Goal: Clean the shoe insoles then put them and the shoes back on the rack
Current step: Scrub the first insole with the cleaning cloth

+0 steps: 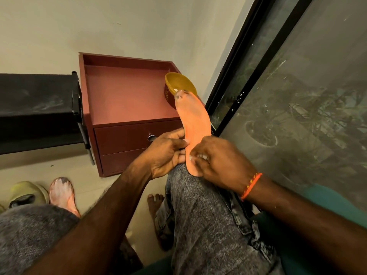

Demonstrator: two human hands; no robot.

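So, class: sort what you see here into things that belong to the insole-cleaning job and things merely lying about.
Part of the job:
- orange insole, held on the knee by the left hand and right hand
- second insole on the floor
- yellow bowl
- black rack
- shoe

Lying about:
- red cabinet
- glass door

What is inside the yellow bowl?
A little white stuff shows in the yellow bowl on the red cabinet. The orange insole, held by both hands, covers the near part, so the rest stays hidden.
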